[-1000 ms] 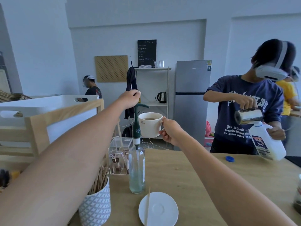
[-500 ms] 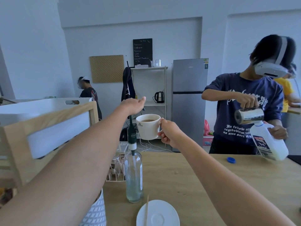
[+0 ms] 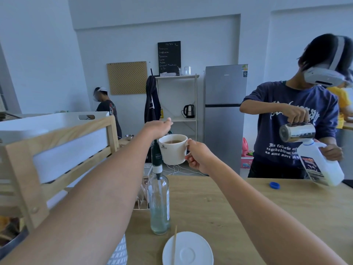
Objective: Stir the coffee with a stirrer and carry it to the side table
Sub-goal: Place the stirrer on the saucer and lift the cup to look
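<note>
My right hand [image 3: 198, 156] holds a white cup [image 3: 172, 153] of coffee by its handle, raised above the far side of the wooden table [image 3: 219, 207]. The cup sits just right of the dark green pump on a clear glass bottle [image 3: 159, 199]. Over the pump head lies my left hand [image 3: 159, 128], fingers stretched toward the cup; the pump head and spout are hidden under it. A wooden stirrer [image 3: 173, 245] lies across the left edge of a white saucer [image 3: 189, 249] at the near edge.
Across the table a person [image 3: 290, 131] tips a white milk jug [image 3: 319, 165] under a steel pitcher [image 3: 297, 131]. A blue cap [image 3: 274, 185] lies nearby. A wooden rack [image 3: 57, 146] with a white tray stands left. A patterned holder [image 3: 119, 251] sits near my left arm.
My left hand has sunk lower on the pump and its fingers have flattened toward the cup. The cup stays raised beside the pump in my right hand.
</note>
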`<action>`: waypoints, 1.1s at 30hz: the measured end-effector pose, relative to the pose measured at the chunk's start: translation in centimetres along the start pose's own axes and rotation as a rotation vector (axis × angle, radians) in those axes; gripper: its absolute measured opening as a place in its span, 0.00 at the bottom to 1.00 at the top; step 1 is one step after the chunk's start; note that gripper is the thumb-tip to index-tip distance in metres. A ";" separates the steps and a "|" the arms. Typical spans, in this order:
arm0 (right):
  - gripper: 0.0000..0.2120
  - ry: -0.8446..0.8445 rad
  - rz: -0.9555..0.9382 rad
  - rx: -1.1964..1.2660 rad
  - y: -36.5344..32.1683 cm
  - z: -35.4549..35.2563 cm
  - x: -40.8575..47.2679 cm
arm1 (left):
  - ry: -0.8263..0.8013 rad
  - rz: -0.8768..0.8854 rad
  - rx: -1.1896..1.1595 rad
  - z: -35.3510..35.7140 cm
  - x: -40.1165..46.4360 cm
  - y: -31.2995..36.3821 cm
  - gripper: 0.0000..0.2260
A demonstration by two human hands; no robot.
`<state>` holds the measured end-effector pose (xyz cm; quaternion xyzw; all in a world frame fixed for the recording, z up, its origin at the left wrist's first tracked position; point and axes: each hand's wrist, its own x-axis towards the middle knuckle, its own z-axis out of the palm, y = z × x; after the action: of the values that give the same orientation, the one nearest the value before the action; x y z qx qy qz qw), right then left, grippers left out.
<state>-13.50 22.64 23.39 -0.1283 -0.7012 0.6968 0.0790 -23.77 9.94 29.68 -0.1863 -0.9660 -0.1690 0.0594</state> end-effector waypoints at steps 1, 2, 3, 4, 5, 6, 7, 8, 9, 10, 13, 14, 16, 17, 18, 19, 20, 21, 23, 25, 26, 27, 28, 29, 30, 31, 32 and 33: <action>0.19 0.000 0.000 -0.005 0.3 0.0 0.0 | -0.002 -0.002 -0.014 0.3 -0.1 -0.1 0.25; 0.19 0.001 0.002 -0.011 0.7 -0.1 0.1 | -0.005 -0.005 -0.026 0.6 -0.2 -0.3 0.25; 0.19 0.000 0.003 -0.012 0.9 -0.1 0.1 | -0.008 -0.007 -0.031 0.8 -0.3 -0.4 0.25; 0.18 -0.007 0.005 -0.009 1.2 -0.1 0.1 | -0.010 -0.007 -0.032 1.0 -0.4 -0.5 0.25; 0.18 -0.013 0.007 -0.005 1.4 0.0 0.2 | -0.010 -0.005 -0.030 1.2 -0.4 -0.7 0.26; 0.18 -0.015 0.011 -0.002 1.5 0.0 0.3 | -0.007 -0.007 -0.029 1.3 -0.4 -0.7 0.26; 0.18 -0.017 0.015 0.001 1.6 0.0 0.3 | -0.001 -0.011 -0.030 1.5 -0.4 -0.7 0.26; 0.18 -0.021 0.018 0.010 1.8 -0.1 0.3 | 0.005 -0.017 -0.037 1.6 -0.4 -0.7 0.27; 0.17 -0.027 0.022 0.023 2.0 -0.2 0.2 | 0.008 -0.021 -0.047 1.8 -0.6 -0.6 0.28; 0.16 -0.031 0.026 0.037 2.2 -0.2 0.2 | 0.007 -0.022 -0.062 1.8 -0.8 -0.6 0.28; 0.12 -0.045 0.050 0.078 2.9 0.2 -0.4 | -0.010 -0.043 -0.134 2.2 -1.4 -1.1 0.28; 0.11 -0.049 0.043 0.087 2.9 0.2 -0.4 | -0.005 -0.057 -0.145 1.9 -1.3 -1.0 0.30; 0.11 -0.047 0.025 0.088 2.5 0.2 -0.4 | 0.011 -0.073 -0.142 1.0 -1.2 -0.3 0.31; 0.11 -0.047 0.018 0.084 2.3 0.0 -0.4 | 0.021 -0.069 -0.149 0.4 -1.1 0.0 0.31; 0.10 -0.048 0.016 0.081 2.2 -0.1 -0.4 | 0.027 -0.067 -0.164 -0.2 -1.1 0.4 0.31; 0.10 -0.047 0.016 0.080 2.1 -0.2 -0.4 | 0.036 -0.070 -0.177 -0.7 -1.0 0.6 0.31; 0.10 -0.043 0.017 0.078 2.1 -0.3 -0.5 | 0.043 -0.075 -0.174 -1.3 -1.1 0.7 0.31; 0.10 -0.040 0.018 0.076 2.1 -0.3 -0.5 | 0.052 -0.080 -0.159 -1.7 -1.1 0.8 0.31; 0.11 -0.036 0.018 0.072 1.9 -0.1 -0.7 | 0.080 -0.063 -0.126 -2.3 -1.1 1.1 0.30; 0.12 -0.034 0.015 0.069 1.6 -0.1 -0.8 | 0.116 -0.018 -0.108 -2.6 -1.4 1.4 0.27; 0.12 -0.032 0.014 0.070 1.5 -0.1 -0.9 | 0.136 -0.002 -0.088 -2.7 -1.6 1.5 0.27; 0.12 -0.029 0.015 0.072 1.4 -0.1 -1.0 | 0.166 0.014 -0.052 -2.7 -1.7 1.5 0.27; 0.12 -0.028 0.013 0.074 1.2 -0.2 -1.1 | 0.203 0.033 -0.008 -2.9 -1.8 1.5 0.28; 0.12 -0.029 0.011 0.076 1.1 -0.2 -1.3 | 0.244 0.051 0.031 -3.3 -2.0 1.5 0.29; 0.12 -0.026 0.009 0.079 1.0 -0.3 -1.4 | 0.290 0.069 0.057 -3.7 -2.2 1.5 0.29; 0.11 -0.021 0.009 0.085 0.9 -0.4 -1.6 | 0.334 0.086 0.069 -4.1 -2.4 1.5 0.29; 0.11 -0.016 0.011 0.091 0.9 -0.5 -1.8 | 0.374 0.099 0.067 -4.5 -2.7 1.4 0.28; 0.11 -0.013 0.011 0.095 0.9 -0.6 -1.9 | 0.407 0.110 0.051 -4.6 -3.1 1.2 0.27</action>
<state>-11.41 22.64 22.66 -0.1239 -0.6670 0.7307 0.0764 -20.21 8.32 33.84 -0.1994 -0.9264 -0.1753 0.2671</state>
